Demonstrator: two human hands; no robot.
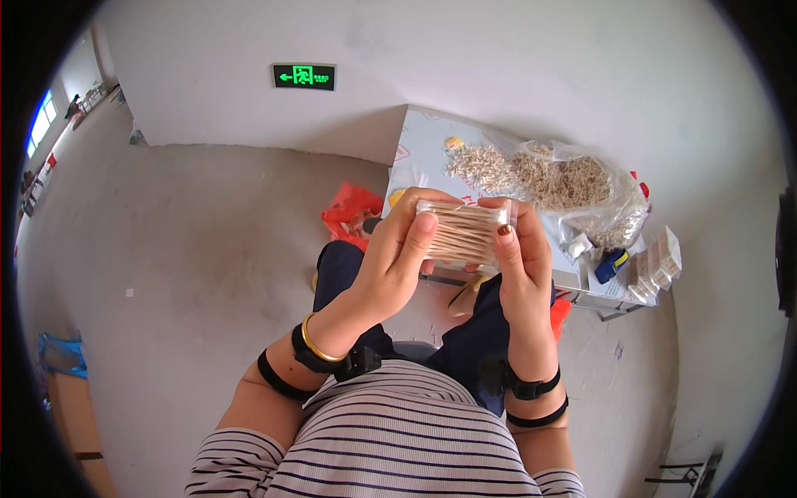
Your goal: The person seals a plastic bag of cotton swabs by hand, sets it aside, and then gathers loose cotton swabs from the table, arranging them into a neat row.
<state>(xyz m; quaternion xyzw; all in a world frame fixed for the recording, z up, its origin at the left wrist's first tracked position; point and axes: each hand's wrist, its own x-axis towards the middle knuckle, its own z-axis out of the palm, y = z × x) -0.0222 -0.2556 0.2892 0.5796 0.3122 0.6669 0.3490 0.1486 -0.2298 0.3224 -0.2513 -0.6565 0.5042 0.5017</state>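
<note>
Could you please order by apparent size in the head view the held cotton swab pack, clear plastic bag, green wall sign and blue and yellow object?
1. Clear plastic bag
2. Cotton swab pack, perhaps enlarged by nearness to the camera
3. Green wall sign
4. Blue and yellow object

A green running-figure sign (304, 77) is mounted on the wall (207, 50); a cardboard box (76, 415) is placed by blue plastic (62, 355).
</note>
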